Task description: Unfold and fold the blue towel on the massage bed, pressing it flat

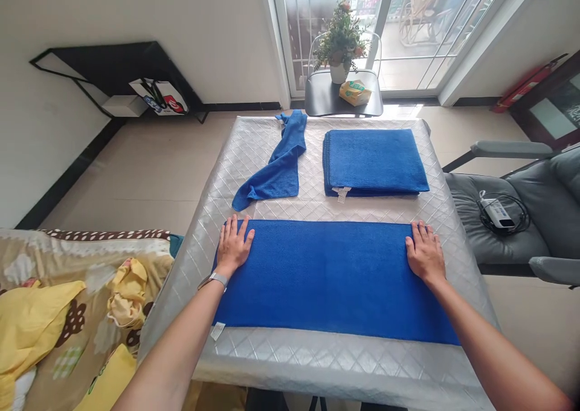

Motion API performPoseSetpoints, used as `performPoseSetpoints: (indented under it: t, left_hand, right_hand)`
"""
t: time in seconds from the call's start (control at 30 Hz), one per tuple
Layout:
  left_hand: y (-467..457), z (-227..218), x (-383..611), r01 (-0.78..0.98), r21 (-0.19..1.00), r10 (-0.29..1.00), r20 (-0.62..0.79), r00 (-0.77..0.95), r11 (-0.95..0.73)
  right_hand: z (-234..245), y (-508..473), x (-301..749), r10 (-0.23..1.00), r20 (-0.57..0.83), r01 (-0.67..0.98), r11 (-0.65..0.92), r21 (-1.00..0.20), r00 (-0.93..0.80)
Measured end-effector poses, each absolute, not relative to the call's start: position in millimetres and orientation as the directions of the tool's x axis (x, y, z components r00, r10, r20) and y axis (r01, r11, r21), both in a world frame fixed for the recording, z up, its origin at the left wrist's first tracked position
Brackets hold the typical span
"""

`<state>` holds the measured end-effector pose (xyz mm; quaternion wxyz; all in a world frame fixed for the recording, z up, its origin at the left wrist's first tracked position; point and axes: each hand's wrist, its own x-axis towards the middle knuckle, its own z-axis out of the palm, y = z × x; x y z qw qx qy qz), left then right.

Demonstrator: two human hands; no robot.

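A long blue towel (330, 278), folded lengthwise, lies flat across the silver quilted table (317, 356). My left hand (233, 246) rests flat on its far left corner, fingers stretched out. My right hand (425, 251) lies flat on its far right corner, fingers also spread. Neither hand grips the cloth. Beyond it sits a neat stack of folded blue towels (374, 160) at the far right. A loose, rumpled blue towel (276, 169) trails from the far edge toward the table's left side.
A grey armchair (516, 217) with a cable and small device stands at the right. A patterned bedspread with yellow cloth (58, 314) lies at the left. Past the table stands a black chair (342, 97) carrying a potted plant and a box.
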<state>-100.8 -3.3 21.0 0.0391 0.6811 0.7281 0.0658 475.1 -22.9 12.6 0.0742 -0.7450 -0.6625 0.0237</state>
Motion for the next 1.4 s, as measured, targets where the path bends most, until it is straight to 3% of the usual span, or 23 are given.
performPoseSetpoints:
  t: [1.4]
  left_hand:
    - [-3.4, 23.7, -98.5, 0.985, 0.161, 0.996, 0.053, -0.076, 0.066]
  right_hand:
    - [12.4, -23.4, 475.1, 0.988, 0.058, 0.984, -0.132, -0.123, 0.140]
